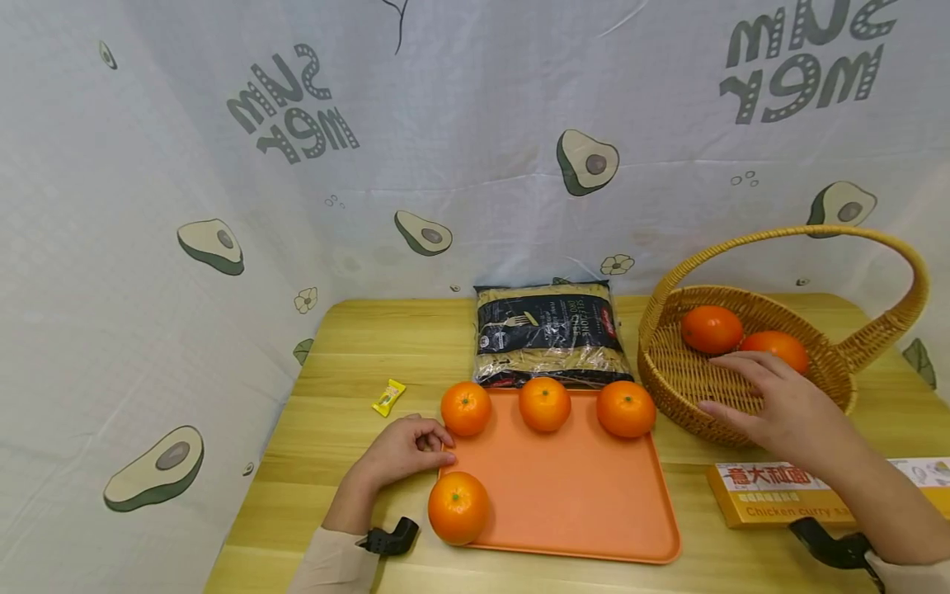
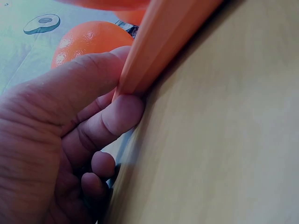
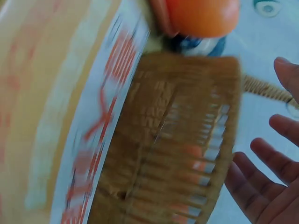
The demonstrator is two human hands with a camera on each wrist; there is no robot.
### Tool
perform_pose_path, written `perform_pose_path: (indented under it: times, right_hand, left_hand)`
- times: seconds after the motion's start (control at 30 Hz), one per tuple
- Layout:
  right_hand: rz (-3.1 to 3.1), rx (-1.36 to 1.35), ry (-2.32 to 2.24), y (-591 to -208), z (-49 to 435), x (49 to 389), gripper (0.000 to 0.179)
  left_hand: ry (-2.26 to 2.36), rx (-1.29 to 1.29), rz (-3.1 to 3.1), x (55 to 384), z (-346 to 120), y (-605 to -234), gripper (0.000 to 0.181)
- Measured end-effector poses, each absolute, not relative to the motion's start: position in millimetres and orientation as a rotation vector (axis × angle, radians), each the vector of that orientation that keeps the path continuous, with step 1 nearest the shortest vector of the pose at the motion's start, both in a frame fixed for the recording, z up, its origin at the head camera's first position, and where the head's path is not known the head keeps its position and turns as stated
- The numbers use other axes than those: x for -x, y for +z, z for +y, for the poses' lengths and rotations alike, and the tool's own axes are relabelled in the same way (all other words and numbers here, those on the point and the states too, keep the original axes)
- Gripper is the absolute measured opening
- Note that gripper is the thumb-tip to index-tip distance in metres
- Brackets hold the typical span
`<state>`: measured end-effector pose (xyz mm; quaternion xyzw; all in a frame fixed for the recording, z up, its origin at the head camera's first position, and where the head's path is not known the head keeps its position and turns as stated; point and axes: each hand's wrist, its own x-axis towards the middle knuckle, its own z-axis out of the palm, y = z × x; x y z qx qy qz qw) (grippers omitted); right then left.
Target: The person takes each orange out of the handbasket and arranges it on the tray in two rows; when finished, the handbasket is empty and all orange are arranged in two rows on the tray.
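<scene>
My left hand (image 1: pixel 408 452) pinches the left rim of an orange tray (image 1: pixel 571 495) between thumb and finger. In the left wrist view the tray's edge (image 2: pixel 163 42) sits between those fingertips. Oranges stand at the tray's corners and far edge: one orange (image 1: pixel 458 508) just below this hand, another (image 1: pixel 466 408) just above it. My right hand (image 1: pixel 790 408) hovers over the near side of a wicker basket (image 1: pixel 690 388), fingers spread and holding nothing. Two redder oranges lie in the basket; one (image 1: pixel 711 329) shows fully, the other (image 1: pixel 779 348) is partly behind the fingers.
A pasta bag (image 1: pixel 549 330) lies behind the tray. Left of it is a small yellow wrapped packet (image 1: pixel 388 397). Under my right forearm lies a yellow curry box (image 1: pixel 772 495). The basket's tall handle (image 1: pixel 787 235) arches above it. A printed curtain hangs behind the table.
</scene>
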<state>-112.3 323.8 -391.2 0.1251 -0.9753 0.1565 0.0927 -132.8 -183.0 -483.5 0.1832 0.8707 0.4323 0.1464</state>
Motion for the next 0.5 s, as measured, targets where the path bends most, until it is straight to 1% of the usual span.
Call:
perform_pose_path:
  times: [0.5]
  right_hand:
    - [-2.878,-0.361,0.273,-400,381,148,0.074]
  left_hand:
    - [1.242,-0.517,2.498,133,-182,-483,0.014]
